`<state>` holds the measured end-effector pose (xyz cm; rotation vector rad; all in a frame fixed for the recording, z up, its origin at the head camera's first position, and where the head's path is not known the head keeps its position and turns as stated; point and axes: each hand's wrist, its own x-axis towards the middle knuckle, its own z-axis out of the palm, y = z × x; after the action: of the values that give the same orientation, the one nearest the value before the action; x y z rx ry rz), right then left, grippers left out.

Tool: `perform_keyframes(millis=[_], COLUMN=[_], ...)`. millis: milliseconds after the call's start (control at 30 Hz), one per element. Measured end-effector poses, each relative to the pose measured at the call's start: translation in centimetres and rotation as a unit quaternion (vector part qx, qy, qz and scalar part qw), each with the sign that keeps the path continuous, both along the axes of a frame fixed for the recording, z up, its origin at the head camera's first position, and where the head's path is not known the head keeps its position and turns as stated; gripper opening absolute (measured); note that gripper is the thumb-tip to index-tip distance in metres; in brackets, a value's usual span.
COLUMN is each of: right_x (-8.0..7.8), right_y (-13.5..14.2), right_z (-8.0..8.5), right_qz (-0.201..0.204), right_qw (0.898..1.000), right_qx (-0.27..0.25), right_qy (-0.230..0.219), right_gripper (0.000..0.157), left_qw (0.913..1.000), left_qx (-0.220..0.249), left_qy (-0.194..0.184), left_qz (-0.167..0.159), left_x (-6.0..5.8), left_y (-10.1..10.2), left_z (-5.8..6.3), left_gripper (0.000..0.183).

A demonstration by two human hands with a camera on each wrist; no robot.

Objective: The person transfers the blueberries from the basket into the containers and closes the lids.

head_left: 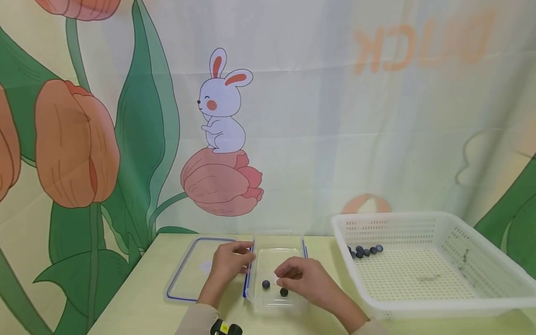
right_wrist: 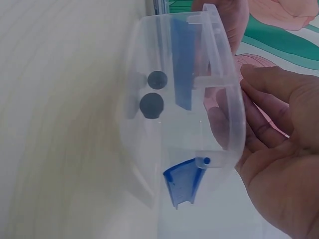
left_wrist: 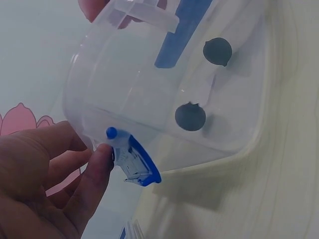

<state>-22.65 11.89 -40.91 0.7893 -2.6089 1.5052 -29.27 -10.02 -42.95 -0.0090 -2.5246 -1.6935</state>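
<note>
A clear plastic food container [head_left: 279, 308] with blue side latches stands on the table, its top uncovered. Two blueberries, one toward the left [head_left: 265, 284] and the other nearer the right hand [head_left: 284, 292], lie on its bottom. My left hand [head_left: 228, 261] pinches the container's left rim, with thumb and fingers close by a hanging latch [left_wrist: 133, 160] in the left wrist view. Over the right side hovers my right hand [head_left: 309, 282], its fingers loosely bent across the rim. No blueberry shows between those fingers in the right wrist view [right_wrist: 271, 129].
Left of the container lies its clear lid [head_left: 181, 269] with a blue seal, partly behind the left forearm. A white perforated basket [head_left: 423, 305] stands at the right, several blueberries [head_left: 366, 252] gathered in its far left corner. Behind the table hangs a printed curtain [head_left: 301, 139].
</note>
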Motion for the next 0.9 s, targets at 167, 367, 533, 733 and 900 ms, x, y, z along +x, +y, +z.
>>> perform_keyframes(millis=[167, 367, 533, 733, 900], right_x=[0.1, 0.6, 1.1, 1.1, 0.3], right_y=[0.5, 1.3, 2.5, 4.6, 7.0], right_z=[1.0, 3.4, 5.9, 8.6, 10.2], right_qz=[-0.006, -0.002, -0.004, -0.021, -0.042], right_qw=[1.000, 0.998, 0.997, 0.996, 0.996], right_qx=[-0.010, -0.038, -0.031, -0.007, -0.001], right_qy=[0.010, 0.041, 0.066, 0.088, 0.080], right_gripper=[0.011, 0.013, 0.014, 0.016, 0.019], left_qw=[1.0000, 0.9998, 0.9998, 0.9997, 0.9996], left_qx=[0.003, -0.005, -0.003, -0.017, -0.015], left_qy=[0.000, -0.015, -0.006, 0.007, -0.003], left_qz=[0.002, 0.011, 0.016, 0.018, 0.022], left_x=[-0.2, -0.3, -1.7, -5.4, -4.2], left_y=[0.0, 0.0, -0.2, -0.9, -0.6], left_z=[-0.3, -0.5, -2.2, -6.7, -5.0], left_gripper=[0.034, 0.033, 0.033, 0.035, 0.034])
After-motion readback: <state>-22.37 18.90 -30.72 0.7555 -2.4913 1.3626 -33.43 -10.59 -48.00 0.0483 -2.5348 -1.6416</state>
